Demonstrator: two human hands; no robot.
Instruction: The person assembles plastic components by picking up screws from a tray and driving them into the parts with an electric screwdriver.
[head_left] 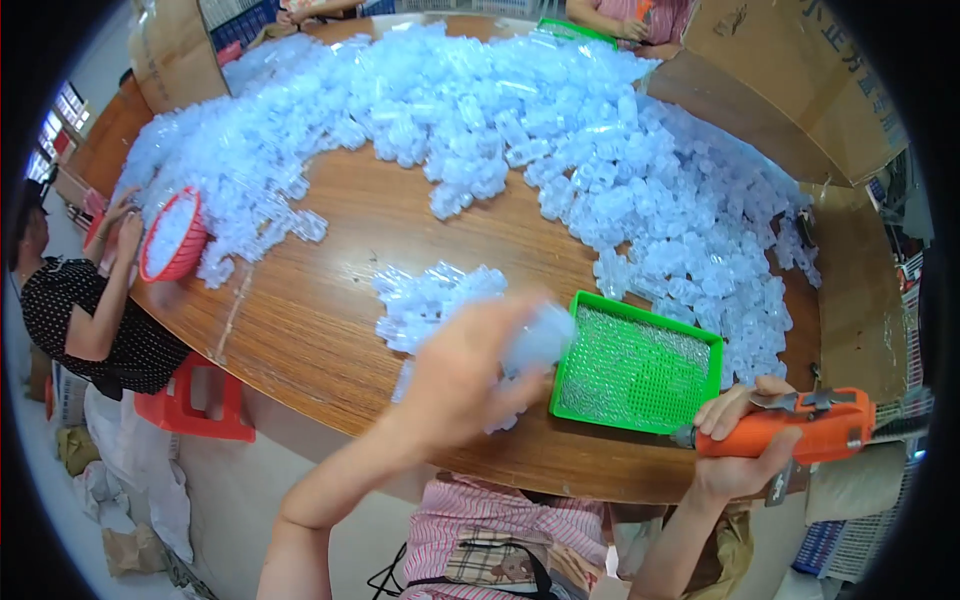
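Orange power driver [785, 434] noted in your right hand [738, 470], fingers wrapped round its body, tip just beside the lower right corner of the green tray [610, 422]. Your left hand [465, 365] (blurred) is curled around clear plastic [542, 338], number of pieces not discernible, near the tray's left wall. Silvery metal bits [590, 385] lie in the tray; a small clear-plastic pile [430, 300] sits on the wooden table [350, 220] beyond that hand.

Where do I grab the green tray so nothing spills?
I'd grip the green tray by its left and right walls, coming from the near side. It lies flat, its walls stand up to pinch, and small silvery bits sit loose inside, so keep it level.
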